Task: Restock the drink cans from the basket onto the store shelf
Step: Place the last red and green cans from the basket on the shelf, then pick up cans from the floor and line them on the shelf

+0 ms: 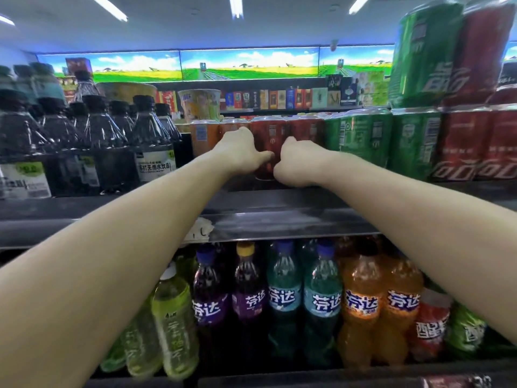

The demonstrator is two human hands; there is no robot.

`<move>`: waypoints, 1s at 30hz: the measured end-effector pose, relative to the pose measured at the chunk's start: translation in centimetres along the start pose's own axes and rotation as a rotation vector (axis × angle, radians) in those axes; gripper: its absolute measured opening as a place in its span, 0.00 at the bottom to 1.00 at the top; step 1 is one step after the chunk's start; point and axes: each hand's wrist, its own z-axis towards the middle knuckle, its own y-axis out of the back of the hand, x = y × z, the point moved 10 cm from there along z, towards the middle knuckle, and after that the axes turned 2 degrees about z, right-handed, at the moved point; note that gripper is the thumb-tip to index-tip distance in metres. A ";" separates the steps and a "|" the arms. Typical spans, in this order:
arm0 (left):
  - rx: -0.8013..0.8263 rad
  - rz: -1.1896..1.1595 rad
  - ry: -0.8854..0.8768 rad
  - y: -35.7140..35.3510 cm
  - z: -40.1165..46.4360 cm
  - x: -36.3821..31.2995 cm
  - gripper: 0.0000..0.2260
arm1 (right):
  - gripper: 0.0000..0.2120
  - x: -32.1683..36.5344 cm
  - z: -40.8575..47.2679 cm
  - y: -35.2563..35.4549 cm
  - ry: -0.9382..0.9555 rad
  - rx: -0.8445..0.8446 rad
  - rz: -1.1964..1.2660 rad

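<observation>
Both arms reach up to the upper shelf (pixel 268 203). A dark red drink can (pixel 268 135) stands upright there, in the middle of the can row. My left hand (pixel 240 151) grips its left side, thumb across the front. My right hand (pixel 296 163) is curled against its right side and lower edge. Behind and beside it stand another red can (pixel 306 130) and orange cans (pixel 204 137). Green cans (pixel 361 135) and bright red cola cans (pixel 464 144) fill the row to the right. The basket is out of view.
Dark bottles (pixel 112 147) crowd the shelf's left part. More cans (pixel 447 51) are stacked at top right. The lower shelf holds purple, teal and orange soda bottles (pixel 321 301) and yellow-green tea bottles (pixel 173 326). A bare strip of shelf lies in front of the can.
</observation>
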 end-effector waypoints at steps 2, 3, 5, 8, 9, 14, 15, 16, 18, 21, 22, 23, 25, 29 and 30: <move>0.023 0.043 0.010 -0.3 0.5 -0.4 0.16 | 0.32 -0.7 1.0 -0.4 -0.039 -0.017 0.031; 0.033 0.074 0.009 -0.4 0.7 -0.5 0.17 | 0.32 -0.9 1.3 -0.4 -0.046 -0.027 0.046; 0.048 0.116 0.012 -0.6 1.3 -0.4 0.20 | 0.30 -1.2 1.8 -0.2 -0.047 -0.045 0.074; 0.058 0.089 0.048 -1.2 2.0 0.2 0.17 | 0.31 -1.3 2.1 -0.1 -0.048 -0.032 0.129; 0.059 0.075 0.057 -1.4 2.2 0.3 0.15 | 0.32 -1.4 2.2 -0.2 -0.054 -0.025 0.139; 0.067 0.084 0.056 -1.4 2.3 0.1 0.15 | 0.34 -1.6 2.5 -0.4 -0.067 -0.025 0.166; 0.065 0.081 0.058 -1.3 2.3 0.1 0.15 | 0.33 -1.6 2.5 -0.3 -0.063 -0.027 0.158; 0.061 0.080 0.062 -1.4 2.2 0.1 0.15 | 0.33 -1.5 2.4 -0.3 -0.060 -0.023 0.150; 0.074 0.101 0.074 -1.3 1.8 0.0 0.15 | 0.33 -1.3 2.0 -0.3 -0.052 -0.010 0.134; 0.059 0.111 0.047 0.7 0.6 -0.6 0.13 | 0.30 -0.1 0.7 0.9 -0.003 -0.057 0.079; 0.037 0.102 0.030 1.8 -0.2 -0.8 0.12 | 0.29 0.6 0.0 1.7 0.030 -0.093 0.072; 0.006 0.100 0.014 2.9 -1.1 -0.9 0.12 | 0.27 1.5 -0.9 2.6 0.072 -0.127 0.080; -0.103 0.077 -0.027 5.3 -3.6 -1.0 0.14 | 0.25 3.1 -3.3 4.3 0.159 -0.196 0.132; -0.415 -0.040 -0.173 8.9 -12.1 -0.7 0.14 | 0.20 5.2 -9.4 5.5 0.335 -0.393 0.342; -0.487 -0.077 -0.213 9.1 -14.8 -0.4 0.12 | 0.18 5.5 -11.0 4.8 0.384 -0.415 0.397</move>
